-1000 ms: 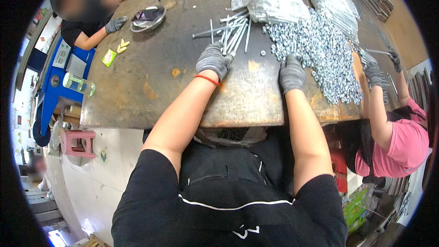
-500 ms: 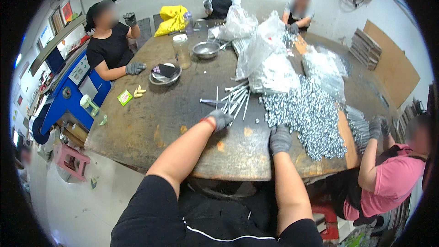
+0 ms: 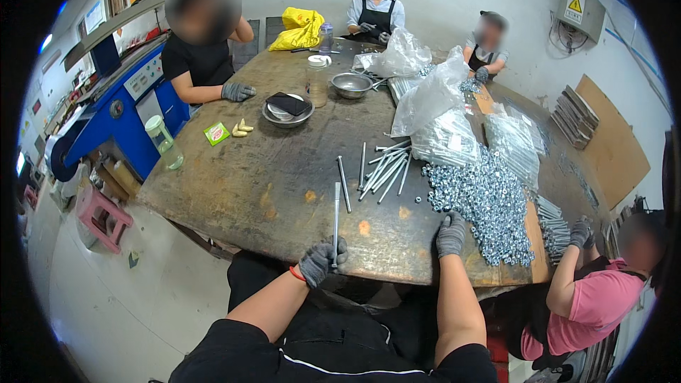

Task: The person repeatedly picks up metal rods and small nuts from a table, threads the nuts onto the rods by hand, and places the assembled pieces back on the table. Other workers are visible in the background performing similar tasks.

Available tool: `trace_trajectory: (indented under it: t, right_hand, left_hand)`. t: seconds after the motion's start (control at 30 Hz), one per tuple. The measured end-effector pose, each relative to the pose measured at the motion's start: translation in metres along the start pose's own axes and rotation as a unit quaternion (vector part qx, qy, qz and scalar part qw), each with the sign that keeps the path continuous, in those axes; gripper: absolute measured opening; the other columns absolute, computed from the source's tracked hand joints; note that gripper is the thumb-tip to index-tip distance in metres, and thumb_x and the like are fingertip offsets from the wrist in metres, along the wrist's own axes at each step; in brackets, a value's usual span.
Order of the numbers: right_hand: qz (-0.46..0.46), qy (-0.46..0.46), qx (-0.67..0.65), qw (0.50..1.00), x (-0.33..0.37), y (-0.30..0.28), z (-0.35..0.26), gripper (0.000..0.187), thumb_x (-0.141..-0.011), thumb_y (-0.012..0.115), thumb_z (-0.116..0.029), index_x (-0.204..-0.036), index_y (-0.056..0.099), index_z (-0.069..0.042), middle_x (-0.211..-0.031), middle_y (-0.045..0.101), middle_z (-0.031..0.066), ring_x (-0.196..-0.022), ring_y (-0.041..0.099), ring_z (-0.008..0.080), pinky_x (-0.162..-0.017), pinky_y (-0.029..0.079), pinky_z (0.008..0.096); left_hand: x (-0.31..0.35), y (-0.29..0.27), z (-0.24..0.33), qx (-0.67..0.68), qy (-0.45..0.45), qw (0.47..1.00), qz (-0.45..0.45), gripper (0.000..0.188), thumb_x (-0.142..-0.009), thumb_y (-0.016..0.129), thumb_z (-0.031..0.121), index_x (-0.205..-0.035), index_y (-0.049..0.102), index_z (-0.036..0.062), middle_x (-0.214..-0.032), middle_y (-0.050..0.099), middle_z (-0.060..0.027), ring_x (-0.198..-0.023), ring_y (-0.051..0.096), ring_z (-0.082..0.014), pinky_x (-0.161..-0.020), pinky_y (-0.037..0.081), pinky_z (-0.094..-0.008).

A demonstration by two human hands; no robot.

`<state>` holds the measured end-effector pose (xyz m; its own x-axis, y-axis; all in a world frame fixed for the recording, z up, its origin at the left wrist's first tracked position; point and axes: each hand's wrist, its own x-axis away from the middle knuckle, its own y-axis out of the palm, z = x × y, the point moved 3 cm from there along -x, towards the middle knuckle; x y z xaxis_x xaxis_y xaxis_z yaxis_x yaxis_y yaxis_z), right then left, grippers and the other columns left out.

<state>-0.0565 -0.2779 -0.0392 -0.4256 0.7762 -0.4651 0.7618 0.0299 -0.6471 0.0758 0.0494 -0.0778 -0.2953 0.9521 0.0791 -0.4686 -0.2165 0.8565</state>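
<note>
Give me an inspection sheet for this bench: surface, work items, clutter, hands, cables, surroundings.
Surface: dark tabletop, worn, with orange-brown patches.
Work items: heap of nuts at right; loose long bolts beside it; clear bags of bolts behind.
Clutter: metal bowl with a dark flat item on top; second bowl; green packet; yellow bag.
Hands: gloved left hand grips one bolt; gloved right hand rests at the heap's near edge, contents hidden.
Cables: some hang below a grey wall box.
Surroundings: four co-workers around the table; blue machine and pink stool at left.
</note>
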Motion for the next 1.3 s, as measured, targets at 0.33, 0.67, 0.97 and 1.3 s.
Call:
trace_trajectory:
  t: [0.33, 0.67, 0.97, 1.3]
  right_hand:
    - [-0.241, 0.252, -0.450, 0.822, 0.111, -0.025, -0.067, 0.017, -0.093, 0.051, -0.014, -0.105, 0.057, -0.004, -0.074, 0.059, 0.0049, -0.057, 0.054, 0.0108, -0.048, 0.043, 0.0222]
    - [-0.290, 0.105, -0.470, 0.827, 0.159, -0.071, -0.126, 0.013, -0.083, 0.063, -0.003, -0.095, 0.058, -0.004, -0.078, 0.063, 0.0050, -0.064, 0.056, 0.0097, -0.057, 0.045, 0.0218]
    - [-0.357, 0.034, -0.375, 0.855, 0.159, -0.100, -0.141, 0.018, -0.081, 0.068, -0.007, -0.099, 0.066, -0.003, -0.086, 0.064, 0.0029, -0.077, 0.059, 0.0120, -0.070, 0.048, 0.0249]
    - [-0.324, -0.063, -0.201, 0.922, 0.153, -0.108, -0.145, 0.019, -0.085, 0.065, -0.022, -0.085, 0.066, -0.002, -0.071, 0.061, 0.0092, -0.065, 0.056, 0.0209, -0.063, 0.045, 0.0305]
  left_hand:
    - [0.051, 0.084, 0.019, -0.228, 0.175, 0.951, 0.114, 0.038, -0.094, 0.052, 0.028, -0.124, 0.047, 0.0050, -0.074, 0.047, 0.0026, -0.066, 0.044, -0.0058, -0.055, 0.039, -0.0209]
    - [0.055, 0.083, -0.012, -0.610, 0.161, 0.774, 0.055, 0.025, -0.093, 0.049, 0.021, -0.108, 0.058, 0.0030, -0.092, 0.061, -0.0119, -0.084, 0.058, -0.0247, -0.077, 0.046, -0.0325]
    - [0.062, 0.090, -0.018, -0.631, -0.023, 0.772, -0.075, 0.032, -0.095, 0.044, 0.029, -0.105, 0.059, 0.0024, -0.095, 0.063, -0.0153, -0.091, 0.059, -0.0276, -0.085, 0.045, -0.0348]
    - [0.055, 0.095, -0.032, -0.698, 0.010, 0.714, -0.053, 0.029, -0.093, 0.045, 0.029, -0.100, 0.060, 0.0043, -0.089, 0.061, -0.0167, -0.086, 0.058, -0.0326, -0.079, 0.045, -0.0379]
